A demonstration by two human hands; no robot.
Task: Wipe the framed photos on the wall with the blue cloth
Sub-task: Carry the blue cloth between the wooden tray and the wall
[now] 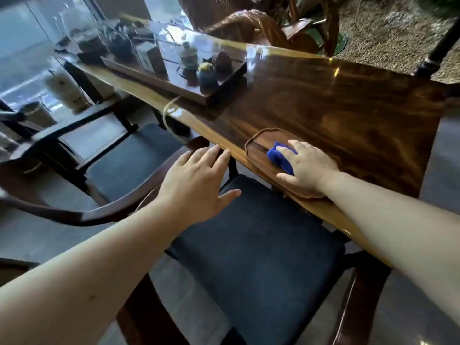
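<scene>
Right hand (307, 168): palm down on the cloth, fingers curled over it and closing around it; the grip looks begun, the cloth not yet lifted off the tray.
Left hand (196, 181): empty, fingers spread and flat, hovering above the chair arm just short of the table edge; gripping nothing.
Cloth (281, 159): blue, bunched into a small wad, lying on the tray under the right hand; only its left part shows past the fingers.
Cloth, handling (judged): soft, light, limp; no risk of breakage; will sag and unfold if pinched by one corner. Best gathered whole into the palm, leaving a flat pad free for wiping.
Tray (258, 145): shallow dark wood with a raised rounded rim, on the near edge of the table; light enough, by its look, to slide if the cloth is dragged rather than lifted.
Table (348, 108): long slab, dark glossy wood with a paler edge, strong reflections.
Chair (249, 245): dark cushion directly below the hands, curved wooden arm (139, 192) to the left; a second like it further left.
Tea tray (174, 80): dark, further up the table, holding small pots and cups; well apart from the hands.
Framed photos: not in view; no wall with frames visible.
Stage (judged): the very start, picking up the cloth; wiping not begun.
Next need (judged): a secure lift, then a turn toward the wall.
</scene>
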